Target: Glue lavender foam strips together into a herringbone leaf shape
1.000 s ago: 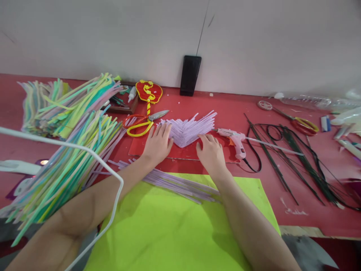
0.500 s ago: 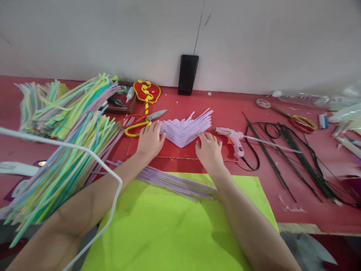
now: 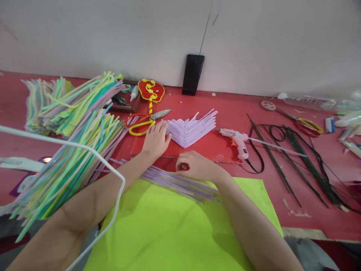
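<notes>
Lilac pipe cleaners lie stacked in a V-shaped layer [image 3: 187,131] on a red board [image 3: 225,150]. At its left edge rests my left hand [image 3: 156,138], fingers stretched out flat and touching the ends of the stems. My right hand [image 3: 196,165] is over a loose bundle of lilac pipe cleaners [image 3: 180,184] in front of the board. Its fingers curl in towards the thumb at the bundle; whether a stem is between them is hidden. Scissors [image 3: 149,122] with red and yellow handles lie just beyond my left hand.
Heaps of coloured pipe cleaners [image 3: 76,165] cover the left side, crossed by a white cable [image 3: 109,165]. A pink glue gun [image 3: 237,139] lies right of the board, near dark green stems [image 3: 270,162] and a second pair of scissors [image 3: 304,124]. A phone [image 3: 193,74] leans on the wall.
My right hand has left the right side of the V-shaped layer and come back towards me, over the loose bundle, its fingers curling in. My left hand stays at the layer's left edge.
</notes>
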{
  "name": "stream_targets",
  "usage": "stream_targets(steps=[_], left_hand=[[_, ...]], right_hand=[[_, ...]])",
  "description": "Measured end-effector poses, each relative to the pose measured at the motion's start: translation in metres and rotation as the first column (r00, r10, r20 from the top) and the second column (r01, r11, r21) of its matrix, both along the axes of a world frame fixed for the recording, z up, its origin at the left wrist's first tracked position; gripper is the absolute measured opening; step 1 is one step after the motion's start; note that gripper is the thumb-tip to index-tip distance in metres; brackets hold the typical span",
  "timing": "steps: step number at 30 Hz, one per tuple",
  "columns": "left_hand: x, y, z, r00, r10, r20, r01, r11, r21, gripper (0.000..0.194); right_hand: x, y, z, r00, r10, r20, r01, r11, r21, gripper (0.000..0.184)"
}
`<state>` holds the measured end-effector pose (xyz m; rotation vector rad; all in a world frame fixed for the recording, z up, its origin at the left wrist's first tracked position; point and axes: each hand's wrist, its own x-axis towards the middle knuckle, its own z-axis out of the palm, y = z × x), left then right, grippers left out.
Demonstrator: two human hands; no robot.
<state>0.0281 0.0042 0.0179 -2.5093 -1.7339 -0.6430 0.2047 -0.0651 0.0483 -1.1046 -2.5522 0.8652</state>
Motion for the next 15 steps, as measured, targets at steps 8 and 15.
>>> stream_targets(steps=[8, 15], left_hand=[[0.0001, -0.0007, -0.0008, 1.000, -0.004, 0.026, 0.004, 1.000, -0.006, 0.040], [0.0002, -0.0004, -0.0008, 1.000, -0.001, 0.023, 0.001, 1.000, 0.003, 0.039]], right_hand=[[0.0019, -0.0048, 0.0078, 0.998, 0.028, 0.047, -0.026, 0.999, -0.023, 0.013], [0.0006, -0.0087, 0.0067, 0.994, 0.003, 0.113, -0.011, 0.998, 0.065, 0.013]])
